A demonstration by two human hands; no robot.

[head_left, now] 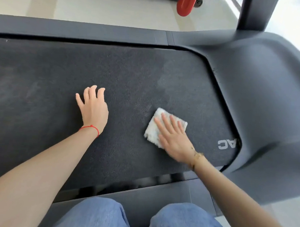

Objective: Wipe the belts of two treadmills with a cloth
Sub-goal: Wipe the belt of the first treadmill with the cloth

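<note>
A dark textured treadmill belt (pixel 41 89) runs across the view from left to right. A folded white cloth (pixel 155 124) lies flat on it at the right, near the motor cover. My right hand (pixel 174 136) presses on the cloth with straight, spread fingers. My left hand (pixel 93 106) rests on the bare belt near the middle, fingers relaxed and slightly bent, holding nothing. A lighter smear shows on the belt beyond the cloth.
The grey motor cover (pixel 269 103) rises at the right, with a dark upright post (pixel 255 12) behind it. Side rails (pixel 80 30) border the belt far and near. My knees in blue jeans (pixel 95 215) are at the near rail. A red part (pixel 186 3) of another machine stands beyond.
</note>
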